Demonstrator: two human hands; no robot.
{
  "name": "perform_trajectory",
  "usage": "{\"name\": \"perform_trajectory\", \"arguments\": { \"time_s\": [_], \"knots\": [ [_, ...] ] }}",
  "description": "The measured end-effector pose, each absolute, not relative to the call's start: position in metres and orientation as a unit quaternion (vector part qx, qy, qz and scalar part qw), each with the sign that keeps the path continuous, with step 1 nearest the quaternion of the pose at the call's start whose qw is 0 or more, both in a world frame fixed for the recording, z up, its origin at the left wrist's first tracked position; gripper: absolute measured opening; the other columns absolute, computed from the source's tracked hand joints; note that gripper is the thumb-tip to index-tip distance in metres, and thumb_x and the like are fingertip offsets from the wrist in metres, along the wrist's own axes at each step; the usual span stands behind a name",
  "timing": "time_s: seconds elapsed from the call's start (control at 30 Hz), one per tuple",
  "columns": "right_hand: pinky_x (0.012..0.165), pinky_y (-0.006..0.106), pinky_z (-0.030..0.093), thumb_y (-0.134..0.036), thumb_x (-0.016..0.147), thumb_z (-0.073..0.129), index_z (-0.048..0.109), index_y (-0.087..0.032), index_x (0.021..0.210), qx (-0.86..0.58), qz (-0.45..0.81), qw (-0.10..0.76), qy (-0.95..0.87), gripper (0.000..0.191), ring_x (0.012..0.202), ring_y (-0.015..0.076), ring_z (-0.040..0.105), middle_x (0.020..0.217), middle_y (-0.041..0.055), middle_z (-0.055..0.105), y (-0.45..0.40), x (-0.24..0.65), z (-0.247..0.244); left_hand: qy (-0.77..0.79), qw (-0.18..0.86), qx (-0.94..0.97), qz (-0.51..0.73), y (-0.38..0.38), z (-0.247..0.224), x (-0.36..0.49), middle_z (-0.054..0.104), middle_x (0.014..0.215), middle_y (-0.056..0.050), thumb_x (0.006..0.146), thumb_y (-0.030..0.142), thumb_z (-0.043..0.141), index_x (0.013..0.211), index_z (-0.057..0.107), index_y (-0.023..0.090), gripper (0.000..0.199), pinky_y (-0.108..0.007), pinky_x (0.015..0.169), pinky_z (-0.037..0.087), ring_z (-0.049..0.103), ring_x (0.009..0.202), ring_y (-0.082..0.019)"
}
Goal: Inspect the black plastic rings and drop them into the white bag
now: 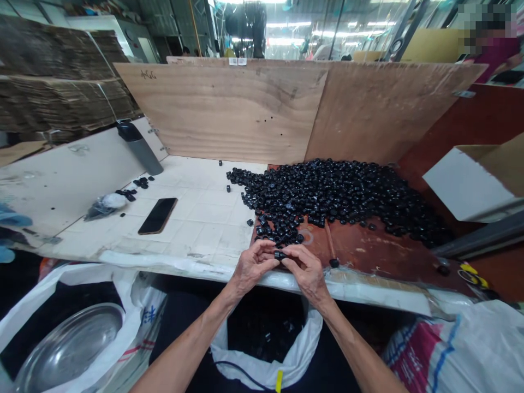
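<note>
Left hand (250, 267) and right hand (308, 271) pinch a small black piece (279, 255) near the pile (327, 188)

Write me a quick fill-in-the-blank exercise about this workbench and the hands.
1. The small part between the left hand and right hand is coloured ____.
2. As pictured, the phone lies to the ____ of the pile.
3. The number of phones lying on the table is ____.

Missing words: black; left; one.
</note>
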State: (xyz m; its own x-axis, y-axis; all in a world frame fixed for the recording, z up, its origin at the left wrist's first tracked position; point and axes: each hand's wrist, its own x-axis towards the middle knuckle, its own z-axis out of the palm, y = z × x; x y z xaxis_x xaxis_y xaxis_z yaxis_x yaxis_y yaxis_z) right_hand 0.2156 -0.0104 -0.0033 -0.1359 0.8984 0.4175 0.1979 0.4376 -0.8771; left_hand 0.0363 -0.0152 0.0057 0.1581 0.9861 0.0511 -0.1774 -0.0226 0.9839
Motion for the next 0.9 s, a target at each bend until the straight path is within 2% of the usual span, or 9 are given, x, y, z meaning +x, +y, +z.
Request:
{"name": "perform_trajectory", "arguments": {
  "time_s": [0.13,0.2,0.43,0.5,0.63,0.73,0.83,0.9],
  "knots": [
    [0.077,0.032,0.058,-0.026,0.084,0.069,0.066,-0.023,0.11,-0.438,0.36,0.508,-0.649,0.026,0.082,0.0187,0.069,0.095,0.0049,0.07,-0.011,0.214,-0.011,0.399,0.564,0.537,0.484,-0.016,0.005,0.037,0.075,0.103,-0.009,0.078,0.03,0.075,0.103,0.068,0.015,0.03,-0.036,0.089,0.057,0.072,0.092,-0.022],
    [0.073,0.03,0.059,-0.028,0.084,0.069,0.063,-0.023,0.111,-0.447,0.356,0.509,-0.643,0.029,0.077,0.0176,0.069,0.092,0.0038,0.07,-0.012,0.212,-0.015,0.397,0.55,0.552,0.485,-0.017,0.005,0.036,0.074,0.105,-0.008,0.08,0.031,0.073,0.104,0.068,0.016,0.029,-0.036,0.09,0.057,0.071,0.094,-0.023],
    [0.071,0.029,0.055,-0.028,0.092,0.059,0.066,-0.022,0.094,-0.441,0.244,0.488,-0.712,0.009,0.073,0.0172,0.066,0.082,0.0031,0.068,-0.013,0.211,-0.007,0.408,0.469,0.614,0.486,-0.016,0.0,0.035,0.073,0.102,-0.007,0.082,0.032,0.071,0.101,0.071,0.018,0.023,-0.034,0.09,0.056,0.068,0.097,-0.022],
    [0.074,0.03,0.054,-0.026,0.092,0.058,0.066,-0.021,0.093,-0.426,0.234,0.483,-0.728,0.01,0.077,0.0182,0.066,0.085,0.0043,0.069,-0.015,0.211,0.0,0.407,0.468,0.613,0.489,-0.016,-0.001,0.035,0.072,0.101,-0.007,0.082,0.032,0.072,0.099,0.071,0.017,0.023,-0.034,0.089,0.056,0.068,0.095,-0.021],
    [0.079,0.032,0.054,-0.023,0.092,0.056,0.065,-0.021,0.107,-0.402,0.243,0.471,-0.747,0.017,0.088,0.0206,0.066,0.097,0.0074,0.069,-0.018,0.214,0.005,0.41,0.488,0.592,0.493,-0.017,0.0,0.034,0.072,0.1,-0.007,0.082,0.03,0.071,0.102,0.07,0.016,0.024,-0.032,0.085,0.056,0.069,0.091,-0.021],
    [0.075,0.031,0.051,-0.024,0.097,0.049,0.066,-0.021,0.095,-0.413,0.222,0.445,-0.763,0.018,0.08,0.019,0.065,0.085,0.0053,0.068,-0.017,0.214,0.0,0.407,0.477,0.608,0.487,-0.017,0.001,0.033,0.073,0.101,-0.007,0.082,0.027,0.071,0.102,0.071,0.017,0.022,-0.033,0.089,0.055,0.068,0.094,-0.021],
    [0.067,0.028,0.047,-0.026,0.101,0.041,0.065,-0.021,0.079,-0.433,0.187,0.407,-0.782,0.033,0.067,0.0164,0.06,0.069,0.0027,0.062,-0.016,0.212,-0.003,0.417,0.458,0.624,0.477,-0.018,0.0,0.032,0.073,0.101,-0.007,0.081,0.028,0.072,0.101,0.071,0.017,0.023,-0.033,0.09,0.054,0.068,0.095,-0.021],
    [0.068,0.029,0.048,-0.028,0.1,0.042,0.066,-0.021,0.086,-0.444,0.186,0.414,-0.773,0.028,0.069,0.017,0.06,0.072,0.0034,0.063,-0.017,0.211,-0.003,0.421,0.469,0.613,0.476,-0.017,-0.002,0.033,0.072,0.101,-0.007,0.081,0.031,0.072,0.102,0.07,0.017,0.025,-0.032,0.087,0.055,0.068,0.092,-0.021]
  ]
}}
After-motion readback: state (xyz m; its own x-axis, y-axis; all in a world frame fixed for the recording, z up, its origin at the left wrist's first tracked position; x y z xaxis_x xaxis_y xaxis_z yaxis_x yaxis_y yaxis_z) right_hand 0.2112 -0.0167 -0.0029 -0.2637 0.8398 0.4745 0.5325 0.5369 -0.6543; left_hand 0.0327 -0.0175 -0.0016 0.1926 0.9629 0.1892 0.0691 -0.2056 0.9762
